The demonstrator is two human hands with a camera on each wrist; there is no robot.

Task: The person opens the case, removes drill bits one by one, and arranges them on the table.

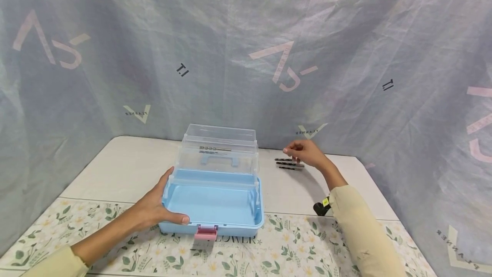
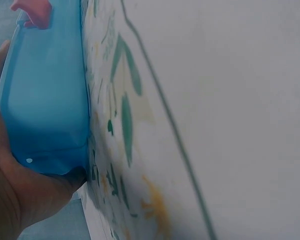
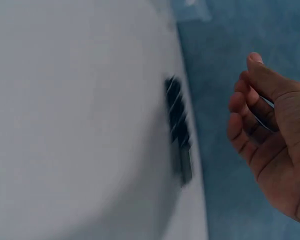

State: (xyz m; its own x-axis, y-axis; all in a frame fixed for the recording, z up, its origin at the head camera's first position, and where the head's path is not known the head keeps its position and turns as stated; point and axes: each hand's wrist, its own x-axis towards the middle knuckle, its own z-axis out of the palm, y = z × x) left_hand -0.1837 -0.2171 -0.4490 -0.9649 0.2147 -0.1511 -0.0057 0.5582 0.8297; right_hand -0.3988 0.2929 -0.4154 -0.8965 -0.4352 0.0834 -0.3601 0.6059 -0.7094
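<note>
A light blue plastic toolbox [image 1: 238,231] with a pink latch [image 1: 206,232] stands with its clear lid [image 1: 219,132] raised. My left hand [image 1: 155,209] grips its left front corner, the thumb over the front edge and the fingers along the left side. Several drill bits [image 1: 215,149] lie in the raised clear tray. Three dark drill bits [image 1: 290,164] lie side by side on the table to the right of the toolbox. Above them hovers my right hand [image 1: 307,154], its fingers loosely bent and nothing held in them, as the right wrist view shows [image 3: 275,135].
A black object with a yellow label [image 1: 322,207] lies near my right sleeve, partly hidden by it. A floral cloth [image 1: 292,243] covers the front of the white table [image 1: 142,157]. A grey printed curtain [image 1: 230,54] hangs behind and at both sides.
</note>
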